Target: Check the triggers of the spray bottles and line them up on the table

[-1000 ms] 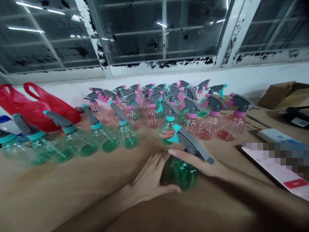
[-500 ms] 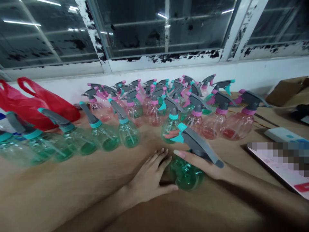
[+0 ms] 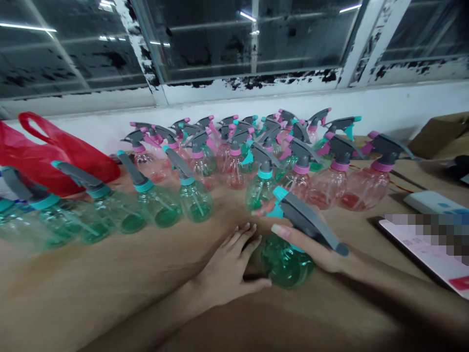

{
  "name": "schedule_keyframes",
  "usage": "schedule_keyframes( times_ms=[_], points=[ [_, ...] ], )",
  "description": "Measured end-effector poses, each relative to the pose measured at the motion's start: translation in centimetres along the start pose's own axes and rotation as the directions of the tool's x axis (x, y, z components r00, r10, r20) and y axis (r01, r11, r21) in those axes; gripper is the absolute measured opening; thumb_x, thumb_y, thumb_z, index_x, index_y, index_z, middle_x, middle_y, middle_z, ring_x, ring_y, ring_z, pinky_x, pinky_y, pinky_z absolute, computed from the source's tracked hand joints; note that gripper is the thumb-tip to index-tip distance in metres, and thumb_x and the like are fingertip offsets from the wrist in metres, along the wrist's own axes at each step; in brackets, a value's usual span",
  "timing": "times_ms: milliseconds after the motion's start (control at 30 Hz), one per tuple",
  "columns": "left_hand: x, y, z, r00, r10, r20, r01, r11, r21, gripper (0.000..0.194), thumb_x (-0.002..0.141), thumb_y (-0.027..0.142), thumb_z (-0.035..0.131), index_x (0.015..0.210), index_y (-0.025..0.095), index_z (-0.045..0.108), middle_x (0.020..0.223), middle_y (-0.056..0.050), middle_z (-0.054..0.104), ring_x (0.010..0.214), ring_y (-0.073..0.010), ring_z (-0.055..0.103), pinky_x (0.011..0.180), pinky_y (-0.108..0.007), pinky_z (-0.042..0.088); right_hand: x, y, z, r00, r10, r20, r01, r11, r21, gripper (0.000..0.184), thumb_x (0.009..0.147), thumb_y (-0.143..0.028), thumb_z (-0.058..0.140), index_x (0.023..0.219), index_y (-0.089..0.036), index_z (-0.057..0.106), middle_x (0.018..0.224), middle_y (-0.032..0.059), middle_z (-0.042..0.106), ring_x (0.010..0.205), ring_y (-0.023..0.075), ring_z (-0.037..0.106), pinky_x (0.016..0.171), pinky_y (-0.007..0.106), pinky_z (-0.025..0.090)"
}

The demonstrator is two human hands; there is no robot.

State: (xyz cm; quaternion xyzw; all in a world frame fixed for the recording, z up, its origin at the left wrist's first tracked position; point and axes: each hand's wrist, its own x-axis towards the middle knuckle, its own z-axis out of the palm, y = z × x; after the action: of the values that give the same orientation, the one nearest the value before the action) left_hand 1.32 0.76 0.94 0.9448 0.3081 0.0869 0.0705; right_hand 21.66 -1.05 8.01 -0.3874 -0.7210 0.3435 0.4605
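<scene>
A green spray bottle (image 3: pixel 287 264) with a grey and turquoise trigger head stands at the front of the wooden table. My right hand (image 3: pixel 311 242) is wrapped round its neck, thumb in front and fingers partly hidden behind the head. To its left my left hand (image 3: pixel 232 261) lies flat on the table, fingers spread, the thumb tip close to the bottle's base; I cannot tell whether they touch. Just beyond my right fingers is another green spray bottle (image 3: pixel 259 188). A row of several green bottles, among them a near one (image 3: pixel 196 203), runs off to the left.
Several pink and green spray bottles crowd the back by the wall, with a pink one (image 3: pixel 366 186) at the right end. A red plastic bag (image 3: pixel 69 161) sits at the left. At right are a phone-like device (image 3: pixel 410 244), a white box (image 3: pixel 432 200) and a cardboard box (image 3: pixel 439 134).
The bottle in my right hand has shifted slightly to the right. My left hand stays flat in the same place. The view has moved a little.
</scene>
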Motion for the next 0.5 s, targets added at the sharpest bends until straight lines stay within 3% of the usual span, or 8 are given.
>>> schedule_keyframes(
  times_ms=[100,233,367,500],
  points=[
    [-0.05,-0.18,0.33,1.0,-0.003,-0.021,0.003,1.0,-0.008,0.087,0.082,0.065,0.054,0.143,0.008,0.029,0.147,-0.018,0.032,0.137,-0.0318,0.025,0.109,-0.048,0.026,-0.2,-0.08,-0.17,1.0,-0.024,0.017,0.025,0.995,-0.096,0.019,0.088,-0.037,0.051,0.081,-0.022,0.059,0.066,-0.0007,0.056,0.057,0.0138,0.055,0.055,0.03,0.046],
    [-0.09,-0.4,0.59,0.999,-0.003,-0.036,0.003,1.0,-0.006,0.087,0.082,0.065,0.055,0.144,0.009,0.029,0.147,-0.018,0.033,0.136,-0.0326,0.026,0.108,-0.048,0.027,-0.3,-0.17,-0.13,0.999,-0.032,-0.005,0.031,0.992,-0.119,0.019,0.089,-0.036,0.049,0.079,-0.022,0.058,0.071,0.0002,0.06,0.058,0.0133,0.054,0.058,0.03,0.045],
    [-0.1,-0.41,0.42,0.999,0.015,-0.049,-0.015,1.0,0.002,0.084,0.084,0.064,0.053,0.143,0.01,0.029,0.147,-0.017,0.033,0.137,-0.0327,0.024,0.108,-0.048,0.028,-0.21,-0.19,-0.09,1.0,-0.025,0.015,0.025,0.999,-0.025,0.013,0.085,-0.032,0.058,0.093,-0.023,0.061,0.079,0.0,0.065,0.061,0.0137,0.059,0.058,0.029,0.048],
    [-0.22,-0.46,0.55,0.998,0.016,-0.065,-0.015,1.0,0.024,0.083,0.084,0.065,0.052,0.142,0.01,0.03,0.146,-0.018,0.033,0.137,-0.0323,0.025,0.108,-0.048,0.027,-0.34,-0.01,-0.14,0.999,-0.041,0.001,0.041,0.998,0.045,0.027,0.082,-0.026,0.063,0.109,-0.024,0.06,0.097,0.0016,0.068,0.083,0.0164,0.065,0.074,0.03,0.052]
  ],
)
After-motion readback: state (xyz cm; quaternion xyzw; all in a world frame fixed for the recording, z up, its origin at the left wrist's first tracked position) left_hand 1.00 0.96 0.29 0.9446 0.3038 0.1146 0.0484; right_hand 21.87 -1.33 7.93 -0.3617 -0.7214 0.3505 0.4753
